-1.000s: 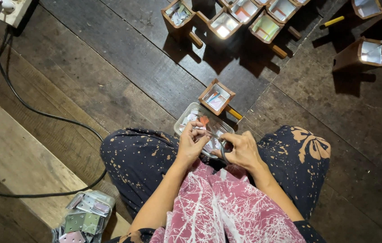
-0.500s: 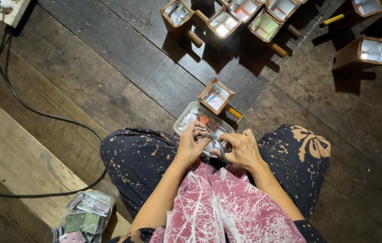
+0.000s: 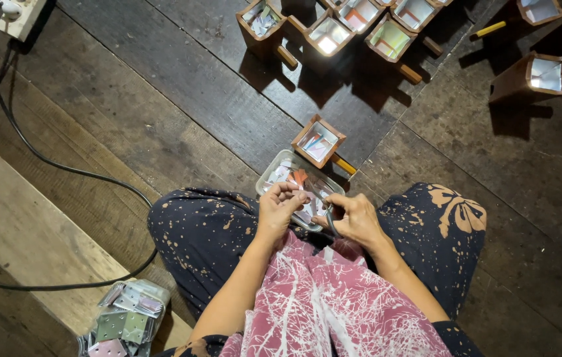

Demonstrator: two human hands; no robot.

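Risk: the clear plastic tray (image 3: 274, 173) sits on the floorboards (image 3: 162, 112) right against the person's crossed legs; a knee shift could tip it and scatter the small coloured pieces inside. Left hand (image 3: 279, 206) fingers pinched together on a small piece over the tray's near edge. Right hand (image 3: 353, 218) clamped on a thin dark tool (image 3: 329, 220). Small wooden box (image 3: 318, 140) touching the tray's far edge holds coloured scraps. Bag of metal hinges (image 3: 122, 322) at the pale plank's (image 3: 23, 244) near end.
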